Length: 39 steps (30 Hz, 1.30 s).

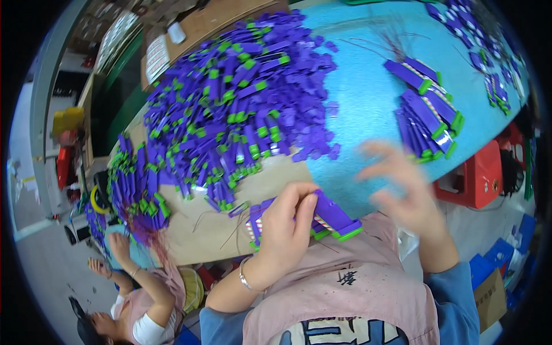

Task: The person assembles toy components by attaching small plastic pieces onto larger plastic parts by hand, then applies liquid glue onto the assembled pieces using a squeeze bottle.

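Observation:
My left hand (287, 221) is closed on several flat purple plastic pieces with bright green ends (336, 213), close to the table's near edge. Red-and-white striped strips run along these pieces, and thin dark wires stick out beside the hand. Over the blue part of the table, my right hand (402, 181) is blurred by motion. Its fingers look spread, with nothing visible between them. Beyond it, to the right, lies a fanned bunch of similar purple and green pieces (425, 115) with striped strips and thin wires.
A large heap of purple and green pieces (230, 103) covers the table's left and middle. Brown sheet (276, 172) lies under its near side. A cardboard box (213, 29) stands behind. At lower left a co-worker's hand (119, 250) is raised. A red stool (477, 175) stands at right.

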### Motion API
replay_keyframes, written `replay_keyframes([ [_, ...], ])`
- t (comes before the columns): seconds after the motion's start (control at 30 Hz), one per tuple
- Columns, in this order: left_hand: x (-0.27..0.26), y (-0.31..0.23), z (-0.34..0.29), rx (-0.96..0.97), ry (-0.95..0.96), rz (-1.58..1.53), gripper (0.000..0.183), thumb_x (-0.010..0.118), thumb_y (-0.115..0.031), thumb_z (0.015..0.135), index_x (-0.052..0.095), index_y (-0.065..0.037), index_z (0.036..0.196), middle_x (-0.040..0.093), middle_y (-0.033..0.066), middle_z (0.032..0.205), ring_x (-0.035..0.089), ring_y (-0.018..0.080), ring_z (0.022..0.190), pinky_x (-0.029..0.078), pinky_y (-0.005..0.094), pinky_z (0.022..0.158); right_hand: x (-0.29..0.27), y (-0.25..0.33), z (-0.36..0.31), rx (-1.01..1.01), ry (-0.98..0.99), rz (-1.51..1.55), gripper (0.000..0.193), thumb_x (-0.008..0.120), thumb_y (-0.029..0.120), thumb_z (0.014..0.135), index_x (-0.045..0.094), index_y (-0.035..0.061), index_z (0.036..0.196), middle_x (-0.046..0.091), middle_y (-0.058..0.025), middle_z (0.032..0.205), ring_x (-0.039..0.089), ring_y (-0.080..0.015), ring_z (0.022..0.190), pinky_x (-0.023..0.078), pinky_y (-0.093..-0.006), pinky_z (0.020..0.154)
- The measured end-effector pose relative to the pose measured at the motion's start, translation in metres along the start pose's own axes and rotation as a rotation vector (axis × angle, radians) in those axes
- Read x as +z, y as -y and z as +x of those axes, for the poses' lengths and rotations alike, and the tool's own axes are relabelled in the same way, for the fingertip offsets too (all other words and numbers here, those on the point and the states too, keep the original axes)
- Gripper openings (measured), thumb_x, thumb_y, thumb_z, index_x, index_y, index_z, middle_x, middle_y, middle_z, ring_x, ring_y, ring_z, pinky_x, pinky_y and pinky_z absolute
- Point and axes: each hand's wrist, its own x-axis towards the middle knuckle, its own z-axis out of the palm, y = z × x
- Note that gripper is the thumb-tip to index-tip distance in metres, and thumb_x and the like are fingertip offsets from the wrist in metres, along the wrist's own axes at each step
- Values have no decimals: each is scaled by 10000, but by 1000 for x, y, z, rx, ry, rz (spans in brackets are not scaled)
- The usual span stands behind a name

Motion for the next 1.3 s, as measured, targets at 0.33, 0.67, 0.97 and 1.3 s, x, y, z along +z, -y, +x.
replay_keyframes([
  [0.33,-67,39,-2,325,-314,607,101,691,-12,768,647,-37,856,611,100,831,565,288,791,451,374,705,-157,-117,-16,422,-349,-303,542,568,396,938,481,127,1401,433,-121,1439,410,-229,1329,287,-362,1118],
  [0.67,-86,56,-11,272,-216,820,161,731,-94,745,655,-58,883,583,89,800,550,290,771,457,388,680,-78,-73,-4,230,-244,-293,548,721,164,809,547,67,1319,413,-149,1441,433,-259,1290,334,-340,1075],
  [0.97,-66,40,-15,157,-288,194,202,686,-11,824,642,-33,1020,654,118,779,642,188,637,502,270,591,-22,-19,7,195,-333,-816,422,816,129,669,633,74,1046,468,-193,1357,377,-402,1311,223,-514,1101],
  [1.3,12,34,-5,799,358,476,306,679,-46,729,593,-44,1023,605,132,1004,603,308,979,486,414,850,-33,-18,21,184,-497,-324,70,563,46,925,496,27,914,619,-139,864,601,-196,747,460,-295,659],
])
